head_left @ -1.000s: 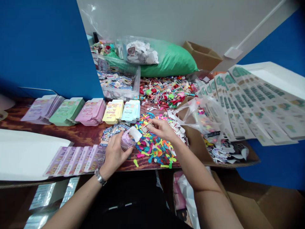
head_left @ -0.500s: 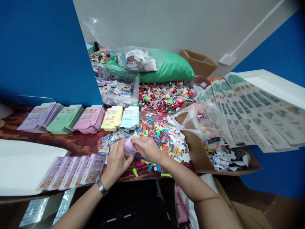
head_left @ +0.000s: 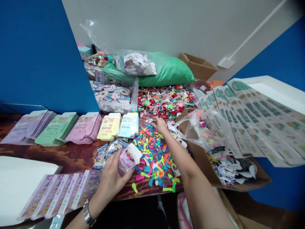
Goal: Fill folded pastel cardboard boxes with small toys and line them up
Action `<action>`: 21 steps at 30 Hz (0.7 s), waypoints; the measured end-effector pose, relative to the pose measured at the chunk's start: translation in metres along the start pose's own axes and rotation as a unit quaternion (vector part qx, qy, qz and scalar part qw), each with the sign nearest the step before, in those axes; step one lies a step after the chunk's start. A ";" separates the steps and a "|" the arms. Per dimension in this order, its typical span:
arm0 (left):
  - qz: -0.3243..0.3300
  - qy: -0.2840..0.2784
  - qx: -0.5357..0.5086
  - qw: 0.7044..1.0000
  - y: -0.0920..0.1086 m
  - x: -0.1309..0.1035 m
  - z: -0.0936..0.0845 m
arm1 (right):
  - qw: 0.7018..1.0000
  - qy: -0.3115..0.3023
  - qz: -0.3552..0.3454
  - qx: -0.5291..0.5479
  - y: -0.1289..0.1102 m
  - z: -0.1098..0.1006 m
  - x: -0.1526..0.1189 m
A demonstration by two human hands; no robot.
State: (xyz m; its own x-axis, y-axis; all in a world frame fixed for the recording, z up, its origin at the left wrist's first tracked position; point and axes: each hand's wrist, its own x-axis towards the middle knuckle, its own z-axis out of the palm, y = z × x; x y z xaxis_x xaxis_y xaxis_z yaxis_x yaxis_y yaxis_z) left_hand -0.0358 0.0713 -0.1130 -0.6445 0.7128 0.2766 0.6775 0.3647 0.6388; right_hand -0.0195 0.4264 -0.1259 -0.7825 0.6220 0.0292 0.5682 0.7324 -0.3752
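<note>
My left hand (head_left: pixel 113 173) is closed around a small purple carton (head_left: pixel 126 162), tilted with its white top flap up and its mouth open. Over the table, my right hand (head_left: pixel 160 125) stretches forward, thumb and forefinger a little apart, by some small white pieces (head_left: pixel 150 120). Below that hand spreads a heap of colourful balloons (head_left: pixel 152 152). Printed card packs (head_left: pixel 107 151) lie just behind my left hand. Several filled purple boxes (head_left: pixel 81 190) stand in a row at the left.
Flat carton stacks in purple (head_left: pixel 23 128), green (head_left: pixel 56 128), pink (head_left: pixel 83 127), yellow (head_left: pixel 109 126) and blue (head_left: pixel 128 125) line the left. Behind are a clear bin (head_left: pixel 114 106), mixed trinkets (head_left: pixel 166 101) and a green bag (head_left: pixel 171 70). At right stand a cardboard box (head_left: pixel 202 165) and printed sheets (head_left: pixel 254 117).
My right hand has left the carton's top and moved forward to the small white pieces. The carton's flap now stands open in my left hand. The camera view has shifted slightly.
</note>
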 end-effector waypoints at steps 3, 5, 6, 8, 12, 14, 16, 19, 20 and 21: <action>-0.004 -0.005 -0.006 1.000 0.000 0.000 -0.001 | 1.000 -0.011 0.001 -0.027 -0.003 0.013 0.017; -0.003 -0.007 -0.008 1.000 0.000 0.001 0.000 | 0.999 -0.016 -0.001 -0.040 -0.011 0.019 0.026; -0.002 -0.006 -0.009 1.000 0.001 0.002 0.000 | 0.999 -0.018 -0.003 -0.045 -0.016 0.021 0.031; 0.001 -0.001 -0.010 1.000 0.002 0.004 0.002 | 0.998 -0.023 -0.008 -0.053 -0.024 0.025 0.040; 0.005 0.006 -0.011 1.000 0.005 0.006 0.004 | 0.998 -0.029 -0.031 -0.055 -0.035 0.030 0.052; 0.009 0.008 -0.007 1.000 0.005 0.005 0.004 | 0.997 -0.027 -0.035 -0.056 -0.038 0.033 0.055; 0.010 0.008 -0.004 1.000 0.004 0.005 0.004 | 0.998 -0.020 -0.028 -0.059 -0.040 0.036 0.056; 0.009 -0.002 -0.005 1.000 0.004 0.004 0.003 | 0.998 -0.004 -0.008 -0.069 -0.042 0.042 0.058; 0.008 -0.006 -0.006 1.000 0.004 0.004 0.003 | 0.997 0.001 -0.003 -0.072 -0.042 0.044 0.059; 0.008 -0.009 -0.007 1.000 0.003 0.004 0.002 | 0.997 0.005 0.000 -0.076 -0.042 0.045 0.060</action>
State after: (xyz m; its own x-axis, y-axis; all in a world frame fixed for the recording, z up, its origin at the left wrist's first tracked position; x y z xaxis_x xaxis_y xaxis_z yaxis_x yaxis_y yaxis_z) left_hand -0.0349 0.0765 -0.1115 -0.6272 0.7295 0.2728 0.6820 0.3453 0.6447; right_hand -0.1022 0.4207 -0.1499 -0.7806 0.6239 0.0385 0.6004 0.7655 -0.2314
